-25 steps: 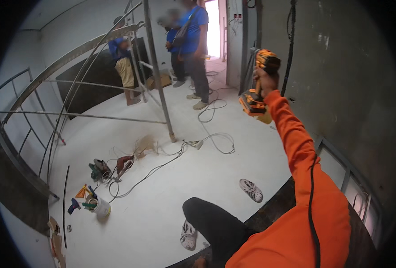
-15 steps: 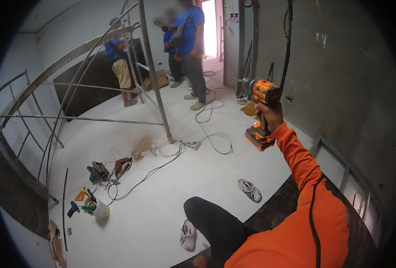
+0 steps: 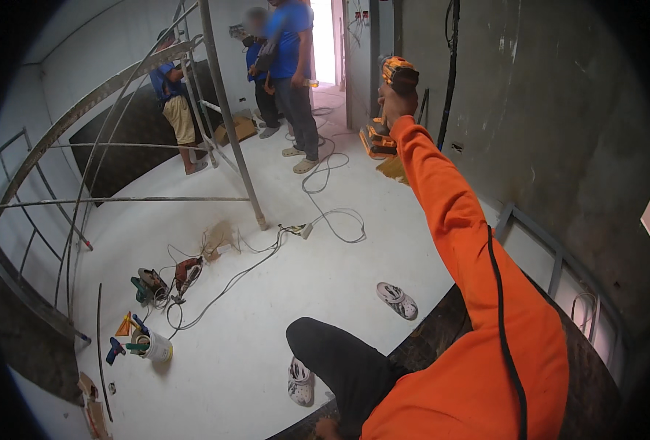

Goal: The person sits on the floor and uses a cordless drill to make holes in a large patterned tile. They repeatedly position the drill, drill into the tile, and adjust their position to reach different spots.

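My right hand (image 3: 396, 107) is wrapped around the grip of an orange and black cordless drill (image 3: 400, 73). The arm in its orange sleeve is stretched far out ahead, toward the grey wall. The drill's battery base (image 3: 378, 139) hangs below the hand, and its chuck end points away and is partly hidden. My left hand does not show. At the lower edge, by my dark trouser leg (image 3: 339, 367), is a small patch of bare skin that looks like part of a foot.
Metal scaffolding (image 3: 229, 117) stands at left. Three people in blue shirts are beyond it. Cables (image 3: 266, 253), a red corded power tool (image 3: 187, 273), a bucket of tools (image 3: 158, 346) and two patterned clogs (image 3: 397, 301) lie or stand on the white floor. A grey metal frame (image 3: 552, 249) is at right.
My right hand has carried the drill farther away and to the left, and the arm is straighter. The whole view has shifted slightly.
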Motion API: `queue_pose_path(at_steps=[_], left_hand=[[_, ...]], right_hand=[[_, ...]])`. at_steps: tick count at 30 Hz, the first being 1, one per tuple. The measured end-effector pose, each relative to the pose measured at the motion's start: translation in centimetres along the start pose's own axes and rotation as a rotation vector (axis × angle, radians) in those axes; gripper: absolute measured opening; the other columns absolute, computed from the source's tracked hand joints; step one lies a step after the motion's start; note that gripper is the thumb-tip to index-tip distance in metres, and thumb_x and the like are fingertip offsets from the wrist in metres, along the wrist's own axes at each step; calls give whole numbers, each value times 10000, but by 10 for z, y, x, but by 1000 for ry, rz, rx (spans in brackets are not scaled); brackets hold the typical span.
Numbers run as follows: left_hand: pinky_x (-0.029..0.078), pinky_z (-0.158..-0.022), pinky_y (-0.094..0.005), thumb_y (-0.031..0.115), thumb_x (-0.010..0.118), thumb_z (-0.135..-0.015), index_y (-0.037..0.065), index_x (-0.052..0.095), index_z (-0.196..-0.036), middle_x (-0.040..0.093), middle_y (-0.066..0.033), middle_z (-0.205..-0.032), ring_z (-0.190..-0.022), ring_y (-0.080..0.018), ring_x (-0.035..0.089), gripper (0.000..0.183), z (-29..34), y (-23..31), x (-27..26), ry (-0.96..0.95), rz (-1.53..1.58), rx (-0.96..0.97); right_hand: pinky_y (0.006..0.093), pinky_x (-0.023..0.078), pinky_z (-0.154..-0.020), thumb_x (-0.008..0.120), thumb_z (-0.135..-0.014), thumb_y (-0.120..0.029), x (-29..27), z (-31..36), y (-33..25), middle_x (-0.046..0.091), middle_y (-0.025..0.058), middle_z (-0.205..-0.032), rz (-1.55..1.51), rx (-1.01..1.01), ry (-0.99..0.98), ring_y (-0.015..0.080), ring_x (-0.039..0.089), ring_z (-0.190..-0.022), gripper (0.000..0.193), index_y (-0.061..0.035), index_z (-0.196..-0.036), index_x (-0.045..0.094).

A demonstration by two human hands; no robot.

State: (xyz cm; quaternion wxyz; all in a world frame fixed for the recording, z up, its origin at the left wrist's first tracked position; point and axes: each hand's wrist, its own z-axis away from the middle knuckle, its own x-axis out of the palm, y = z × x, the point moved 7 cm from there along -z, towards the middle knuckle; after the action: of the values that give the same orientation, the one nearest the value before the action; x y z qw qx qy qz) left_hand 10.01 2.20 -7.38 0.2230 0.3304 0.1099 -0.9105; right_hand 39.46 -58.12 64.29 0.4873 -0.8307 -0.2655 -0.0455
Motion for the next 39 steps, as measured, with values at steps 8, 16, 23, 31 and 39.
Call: queue_pose_path(at_steps=[8,16,23,31,39], left_hand=[[531,-890,-478,446,583,-863,100,699,-1132,675,-139,-1185,-1083,-353,658,453,-1,3,0,11,-47,65],[532,-885,-477,428,570,-876,111,709,-1120,680,-135,-1177,-1079,-352,660,423,-5,12,-1,7,-51,72],[532,-880,-476,413,558,-887,122,718,-1109,684,-132,-1169,-1075,-351,661,400,-6,13,-1,2,-43,84],[533,-875,-474,396,544,-899,134,728,-1097,688,-129,-1161,-1070,-350,663,377,-7,7,-3,-5,-61,138],[533,-870,-473,379,530,-911,146,738,-1086,693,-125,-1153,-1066,-349,665,358,-5,1,7,-32,-72,186]], right_hand=[[329,548,-623,702,-721,-120,19,-15,25,703,91,-788,231,-31,110,169,669,-601,250,-4,-939,663],[343,544,-650,712,-713,-136,34,-22,28,706,88,-787,314,-116,123,170,684,-635,260,-28,-945,664],[352,534,-644,707,-713,-133,54,-18,24,691,79,-758,234,-96,116,173,674,-644,264,-27,-950,662],[312,510,-581,699,-725,-86,53,1,30,652,61,-736,264,-125,49,142,620,-603,234,-31,-949,661],[278,520,-622,703,-806,-37,-34,171,29,637,18,-879,131,259,-710,110,602,-701,277,-29,-1075,642]])
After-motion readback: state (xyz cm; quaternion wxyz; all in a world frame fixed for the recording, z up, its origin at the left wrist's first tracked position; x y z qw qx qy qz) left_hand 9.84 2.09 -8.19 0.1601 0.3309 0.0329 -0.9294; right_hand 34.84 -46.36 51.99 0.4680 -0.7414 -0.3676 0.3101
